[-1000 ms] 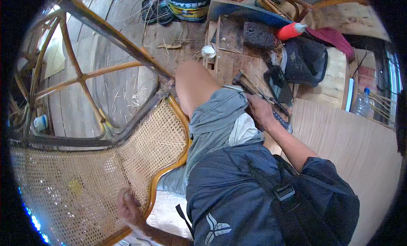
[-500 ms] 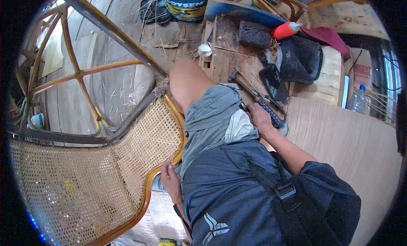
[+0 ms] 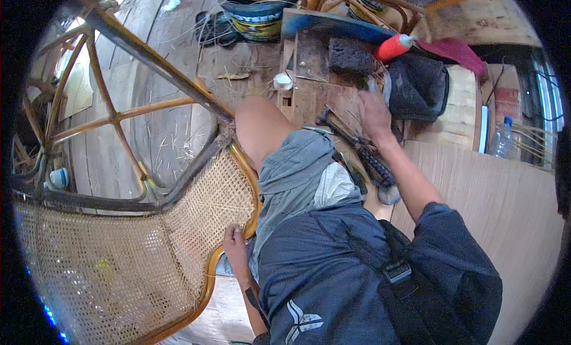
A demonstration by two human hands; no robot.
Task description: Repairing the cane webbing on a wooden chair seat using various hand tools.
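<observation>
A cane-woven rattan chair point(image 3: 113, 250) lies tilted along my left side. My left hand point(image 3: 235, 247) is at its curved, varnished rim, its fingers bent over the edge and the weave. My right hand point(image 3: 376, 116) reaches over the wooden bench point(image 3: 306, 104), just beyond a hammer point(image 3: 342, 128) and a dark-handled tool point(image 3: 375, 166) lying there. Motion blurs its fingertips, so what they touch or hold cannot be made out. Nearest to them are a black pouch point(image 3: 419, 86) and a dark porous block point(image 3: 351, 56).
A red squeeze bottle point(image 3: 394, 47) and a maroon cloth point(image 3: 455, 53) lie at the bench's far end. Beyond stands a dark bucket point(image 3: 253, 15) with cane strips. A clear plastic bottle point(image 3: 502, 137) stands right of a pale wood panel point(image 3: 476, 190). Cane scraps litter the plank floor point(image 3: 172, 113).
My right hand has left the tools beside my thigh and moved forward over the bench toward the pouch. My left hand has stayed by the chair rim, shifting slightly.
</observation>
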